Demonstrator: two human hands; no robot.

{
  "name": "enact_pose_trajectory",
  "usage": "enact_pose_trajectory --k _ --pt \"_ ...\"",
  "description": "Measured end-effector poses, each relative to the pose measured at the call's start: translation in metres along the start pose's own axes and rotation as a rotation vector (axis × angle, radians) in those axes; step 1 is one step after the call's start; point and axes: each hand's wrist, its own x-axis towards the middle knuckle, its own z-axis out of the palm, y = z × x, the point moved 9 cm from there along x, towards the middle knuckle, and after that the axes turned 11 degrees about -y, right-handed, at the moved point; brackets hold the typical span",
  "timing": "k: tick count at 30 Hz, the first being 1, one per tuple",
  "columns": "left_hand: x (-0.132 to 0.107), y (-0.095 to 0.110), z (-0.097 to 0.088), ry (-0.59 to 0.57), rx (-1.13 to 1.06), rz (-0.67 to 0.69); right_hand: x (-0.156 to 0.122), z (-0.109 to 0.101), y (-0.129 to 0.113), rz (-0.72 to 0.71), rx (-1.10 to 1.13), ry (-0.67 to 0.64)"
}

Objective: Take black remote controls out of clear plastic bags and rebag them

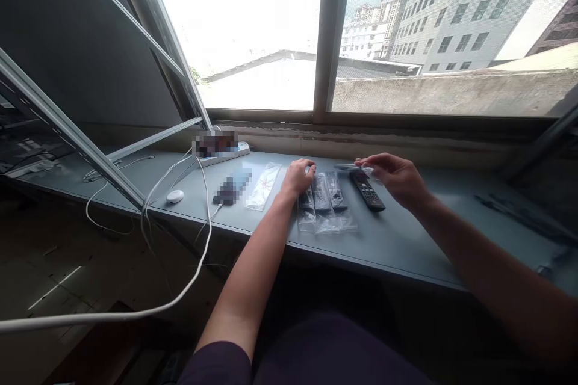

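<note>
My left hand [298,177] rests at the upper end of a row of remote controls in clear plastic bags [322,200]. Its fingers are loosely curled, thumb and forefinger a little apart, and nothing visible is gripped. A bare black remote control [368,191] lies slanted on the table to the right of the bagged ones. Over its upper end, my right hand [396,177] is closed in a pinch on a thin, clear plastic bag [347,168]. Part of that bag is hidden behind the fingers.
A flat clear packet [264,186] and a blurred phone-like device [233,186] with a cable lie to the left. Farther left are a white round object [174,197], a power strip [226,154] and a looping white cable [208,216]. A metal frame [85,144] stands at the left.
</note>
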Motion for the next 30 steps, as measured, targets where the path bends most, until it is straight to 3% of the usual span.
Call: enact_pose_trajectory --k 6,13,18,23,27,30 --pt "-0.001 -0.007 -0.002 -0.003 -0.177 -0.095 -0.010 0.020 -0.024 -0.171 -0.148 -0.026" --pt "-0.004 -0.003 -0.017 0.107 -0.433 -0.066 -0.019 0.062 -0.040 -0.268 -0.263 -0.247" --pt "0.001 -0.011 -0.004 0.024 -0.865 -0.106 -0.022 0.073 -0.034 -0.315 -0.308 -0.347" --pt "0.001 -0.015 0.005 -0.030 -1.199 -0.168 -0.024 0.076 -0.036 -0.343 -0.339 -0.345" --pt "0.001 -0.015 0.004 -0.010 -1.227 -0.154 -0.021 0.073 -0.036 -0.269 -0.199 -0.277" --pt "0.001 -0.012 0.008 -0.060 -1.176 -0.167 -0.013 0.061 -0.018 -0.088 -0.011 -0.162"
